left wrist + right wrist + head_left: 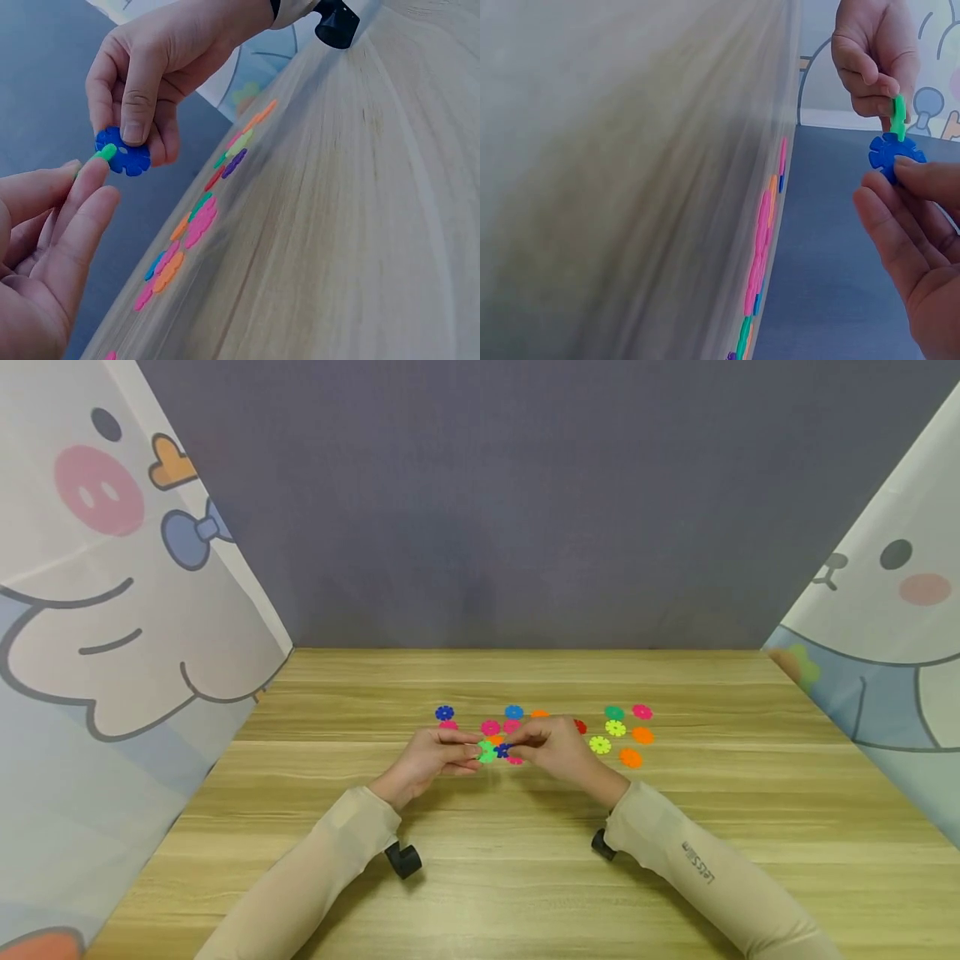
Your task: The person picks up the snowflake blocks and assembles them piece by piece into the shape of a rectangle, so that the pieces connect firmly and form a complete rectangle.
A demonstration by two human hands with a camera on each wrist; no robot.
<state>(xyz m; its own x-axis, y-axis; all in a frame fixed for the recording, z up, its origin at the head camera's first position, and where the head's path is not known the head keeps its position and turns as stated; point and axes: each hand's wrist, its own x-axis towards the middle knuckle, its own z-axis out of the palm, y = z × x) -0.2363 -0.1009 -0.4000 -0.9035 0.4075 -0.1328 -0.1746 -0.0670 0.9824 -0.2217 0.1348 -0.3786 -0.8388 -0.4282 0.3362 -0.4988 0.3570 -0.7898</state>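
Above the table my left hand (429, 758) pinches a bright green notched plastic disc (487, 752) between thumb and fingers. My right hand (558, 750) pinches a dark blue notched disc (124, 152) of the same flower-like kind. The two discs meet at their edges, set crosswise to each other. In the right wrist view the green disc (898, 118) stands edge-on against the rim of the blue disc (895, 154). Whether their slots are fully engaged I cannot tell. Fingers cover part of both discs.
Several loose discs lie flat on the wooden table (480, 877) beyond and beside my hands, among them a blue disc (445, 713), an orange disc (631, 758) and a yellow disc (600, 745). A grey wall (480, 527) rises behind the table; printed cloths hang at both sides.
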